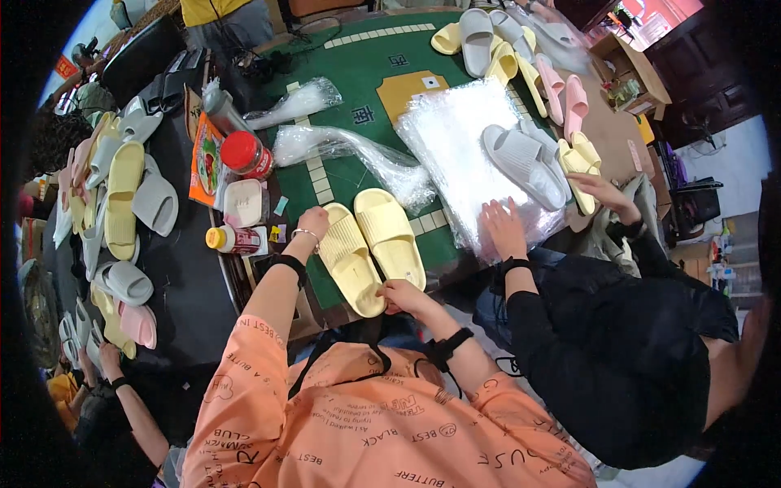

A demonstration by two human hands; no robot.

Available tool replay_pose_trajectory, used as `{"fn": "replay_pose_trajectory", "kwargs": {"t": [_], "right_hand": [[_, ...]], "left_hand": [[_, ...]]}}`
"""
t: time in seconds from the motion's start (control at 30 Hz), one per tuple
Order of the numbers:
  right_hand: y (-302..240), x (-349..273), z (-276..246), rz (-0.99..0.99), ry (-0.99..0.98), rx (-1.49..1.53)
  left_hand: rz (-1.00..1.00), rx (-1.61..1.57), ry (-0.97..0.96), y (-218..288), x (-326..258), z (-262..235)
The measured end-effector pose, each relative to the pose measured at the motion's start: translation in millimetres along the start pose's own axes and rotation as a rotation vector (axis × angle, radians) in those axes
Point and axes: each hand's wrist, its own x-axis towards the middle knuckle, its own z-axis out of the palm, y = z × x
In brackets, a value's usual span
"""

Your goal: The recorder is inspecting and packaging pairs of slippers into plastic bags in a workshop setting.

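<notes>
Two pale yellow slippers lie side by side before me at the table's near edge, toes pointing away. My left hand (313, 224) is closed at the outer toe side of the left yellow slipper (350, 256); its fingertips are partly hidden. At that slipper's heel, my right hand (404, 297) pinches the edge with bent fingers. The right yellow slipper (390, 236) rests close against its mate, its heel just above my right hand. Clear plastic bags (358, 159) lie bunched beyond the slippers.
A co-worker in black sleeves on the right has one hand (504, 229) on stacked clear bags (447, 122), the other by a yellow slipper (579, 175). Grey slippers (525, 163) sit on the stack. A red-lidded jar (244, 154) and yellow-capped bottle (233, 239) stand left; slippers (122, 199) cover the black table.
</notes>
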Motion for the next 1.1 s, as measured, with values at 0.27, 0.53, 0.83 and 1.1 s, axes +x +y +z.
{"fn": "replay_pose_trajectory", "kwargs": {"t": [0.27, 0.53, 0.83, 1.1], "right_hand": [[-19, 79, 42, -0.178, 0.144, 0.275], [-28, 85, 48, -0.120, 0.207, 0.157], [9, -27, -20, -0.336, 0.373, -0.566], [-9, -48, -22, -0.811, 0.822, -1.101]], "left_hand": [[0.023, 0.216, -0.314, 22, 3, 25], [-0.067, 0.001, -0.025, 28, -9, 16], [-0.297, -0.835, -0.047, 47, 7, 3], [-0.003, -0.610, -0.097, 75, 14, -5]]}}
